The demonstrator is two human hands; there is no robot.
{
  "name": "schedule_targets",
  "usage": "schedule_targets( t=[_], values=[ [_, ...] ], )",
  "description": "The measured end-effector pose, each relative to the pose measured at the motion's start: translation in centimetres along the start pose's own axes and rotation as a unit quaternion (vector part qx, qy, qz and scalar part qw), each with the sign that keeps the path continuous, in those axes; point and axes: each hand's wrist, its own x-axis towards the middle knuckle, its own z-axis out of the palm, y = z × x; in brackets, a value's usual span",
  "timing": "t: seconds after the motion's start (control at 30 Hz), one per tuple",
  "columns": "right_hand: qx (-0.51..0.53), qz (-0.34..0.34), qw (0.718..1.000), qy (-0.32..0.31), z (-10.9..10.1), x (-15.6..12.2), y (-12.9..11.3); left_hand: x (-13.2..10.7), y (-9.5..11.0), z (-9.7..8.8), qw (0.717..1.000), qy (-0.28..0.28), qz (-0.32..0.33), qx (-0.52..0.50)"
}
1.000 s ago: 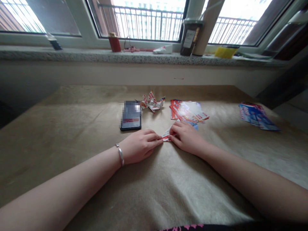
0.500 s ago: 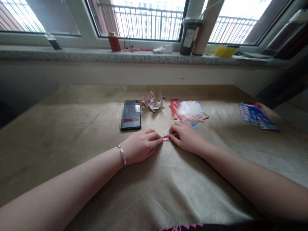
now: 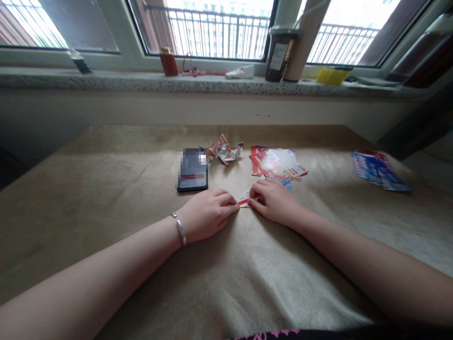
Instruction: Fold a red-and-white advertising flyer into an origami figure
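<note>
A partly folded sheet of printed paper (image 3: pixel 244 200), white with a red stripe and a blue part showing at the right, lies on the table between my hands. At its left corner, the fingertips of my left hand (image 3: pixel 209 212) are drawn together and hold the tip. My right hand (image 3: pixel 272 199) is curled over the middle of the sheet, thumb and bent fingers pinching its near edge. Much of the paper is hidden under this hand. The wrist of my left arm wears a silver bracelet (image 3: pixel 180 233).
Beyond my left hand lies a phone (image 3: pixel 193 177), with folded paper pieces (image 3: pixel 224 152) behind it. Red and white leaflets (image 3: pixel 272 161) overlap past my right hand. Blue leaflets (image 3: pixel 380 171) lie at the table's right. A windowsill (image 3: pixel 123 84) holding jars and small items runs along the back.
Almost nothing differs. Both hands stay on the folded paper, with only a very slight shift of the fingers.
</note>
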Motion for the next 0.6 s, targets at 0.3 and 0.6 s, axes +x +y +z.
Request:
schedule_targets(
  t=[0.3, 0.6],
  values=[
    [0.014, 0.008, 1.000, 0.001, 0.37, -0.20, 0.36, -0.10, -0.40, -0.20, 0.997, 0.005, -0.019, -0.069],
    [0.027, 0.013, 1.000, 0.005, 0.44, -0.39, 0.46, -0.44, -0.94, 0.05, 0.994, 0.015, -0.023, -0.109]
  ],
)
